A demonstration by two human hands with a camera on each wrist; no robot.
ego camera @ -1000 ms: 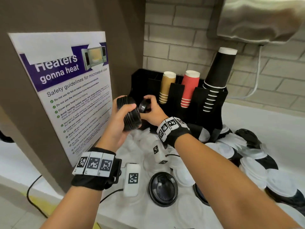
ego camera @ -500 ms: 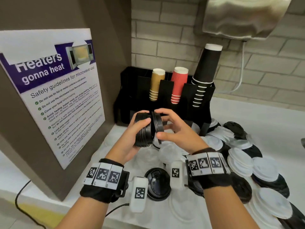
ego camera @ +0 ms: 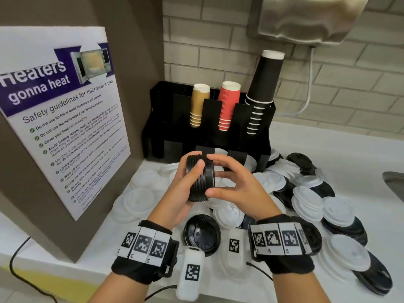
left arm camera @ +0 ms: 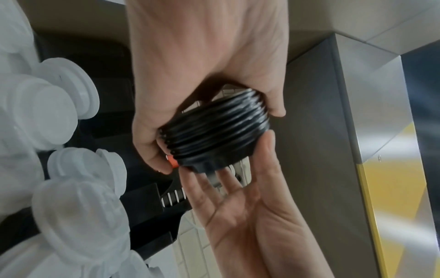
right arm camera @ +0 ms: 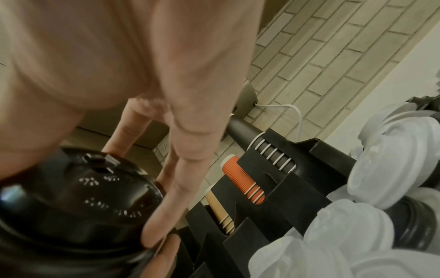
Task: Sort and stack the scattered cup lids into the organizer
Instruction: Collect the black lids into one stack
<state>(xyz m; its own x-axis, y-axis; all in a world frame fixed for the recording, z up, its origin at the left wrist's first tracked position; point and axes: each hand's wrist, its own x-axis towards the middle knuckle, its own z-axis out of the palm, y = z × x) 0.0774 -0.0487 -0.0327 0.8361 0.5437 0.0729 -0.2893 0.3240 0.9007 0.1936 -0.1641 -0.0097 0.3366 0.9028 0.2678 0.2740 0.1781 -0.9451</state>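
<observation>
My left hand (ego camera: 184, 188) grips a stack of several black cup lids (ego camera: 197, 182), held on its side above the counter. My right hand (ego camera: 231, 184) lies against the stack's right end with straight, spread fingers, index on top and thumb below, pressing on the end lid. In the left wrist view the stack (left arm camera: 214, 135) sits between my left hand (left arm camera: 202, 65) and my flat right palm (left arm camera: 238, 206). The right wrist view shows the end lid's top (right arm camera: 90, 197) under my right fingers (right arm camera: 181, 188). The black organizer (ego camera: 157, 119) stands behind the hands.
Tan (ego camera: 199, 106), red (ego camera: 228, 106) and black (ego camera: 264, 84) cup stacks fill the organizer's slots. White lids (ego camera: 140, 202) and a black lid (ego camera: 202, 234) lie on the counter, with a mixed pile (ego camera: 306, 204) at the right. A postered panel (ego camera: 61, 127) bounds the left and a sink edge (ego camera: 393, 182) the right.
Both hands have drawn back from the organizer toward me. The right hand brought a black lid against the stack's end and now lies flat on it with spread fingers.
</observation>
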